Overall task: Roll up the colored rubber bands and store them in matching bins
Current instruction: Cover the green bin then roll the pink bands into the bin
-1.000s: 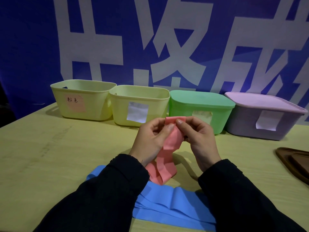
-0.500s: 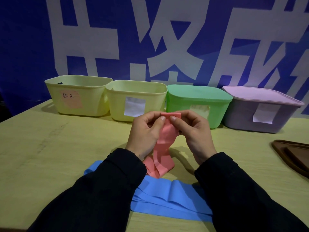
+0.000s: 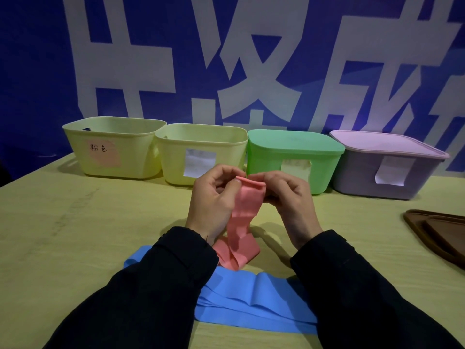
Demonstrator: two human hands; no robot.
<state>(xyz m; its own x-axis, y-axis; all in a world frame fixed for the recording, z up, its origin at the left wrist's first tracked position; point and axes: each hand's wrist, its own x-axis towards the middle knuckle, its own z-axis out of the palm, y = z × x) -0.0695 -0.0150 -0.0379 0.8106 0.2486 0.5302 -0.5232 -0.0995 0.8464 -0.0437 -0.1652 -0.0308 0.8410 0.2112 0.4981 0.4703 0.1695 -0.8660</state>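
A: Where does the task stand at this moment?

B: Early, by the look of it. Both hands are raised over the middle of the pale table (image 3: 63, 235), and the left hand (image 3: 214, 200) and right hand (image 3: 286, 197) each pinch the top edge of a pink rubber band (image 3: 242, 220) with curled fingers, folding over its first turn. Most of the pink band is unrolled. A blue rubber band (image 3: 251, 298) lies flat and untouched on the near part of the table, partly under the dark sleeves.

A: Which way does the pink band run?

B: Its long axis is close to upright: the folded end is up between the fingers, and the strip hangs down to a loose heap resting on the table and the far edge of the blue band.

A: And the bins?

B: Four in a row at the far edge. The leftmost yellow bin (image 3: 113, 147), open, carries a pink handwritten label; the second yellow bin (image 3: 201, 152) is open too; the green bin (image 3: 294, 157) and purple bin (image 3: 385, 167) are lidded. No band shows in either open bin, though their floors are hidden
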